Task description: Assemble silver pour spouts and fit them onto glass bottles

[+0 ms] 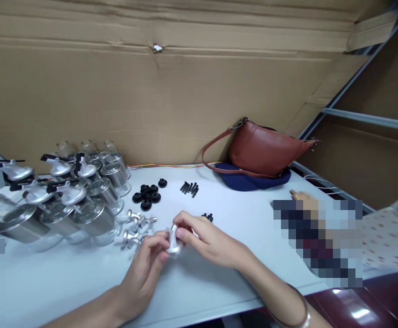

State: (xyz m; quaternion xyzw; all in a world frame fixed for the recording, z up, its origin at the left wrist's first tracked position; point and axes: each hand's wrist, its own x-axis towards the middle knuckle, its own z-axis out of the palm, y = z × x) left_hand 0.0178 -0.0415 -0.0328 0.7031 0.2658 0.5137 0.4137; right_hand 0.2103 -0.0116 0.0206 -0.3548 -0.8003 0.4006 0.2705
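Observation:
Between my two hands is a silver metal lid with a raised spout-like neck (173,243). My left hand (146,259) is closed on its rim from the left. The fingers of my right hand (202,239) pinch the neck from the right. Just left of the lid lie several loose silver metal parts (134,228). Beyond them sits a cluster of round black caps (146,196). Small black pins (190,187) lie in a group farther back. More small black pieces (208,217) are partly hidden behind my right hand.
Several glass-and-metal jars (96,216) crowd the table's left side, some topped with silver lids and black levers (72,193). A brown handbag (267,148) rests on a dark blue cap (247,181) at the back right. Cardboard (185,100) walls the rear. Pixelated patches cover the right side.

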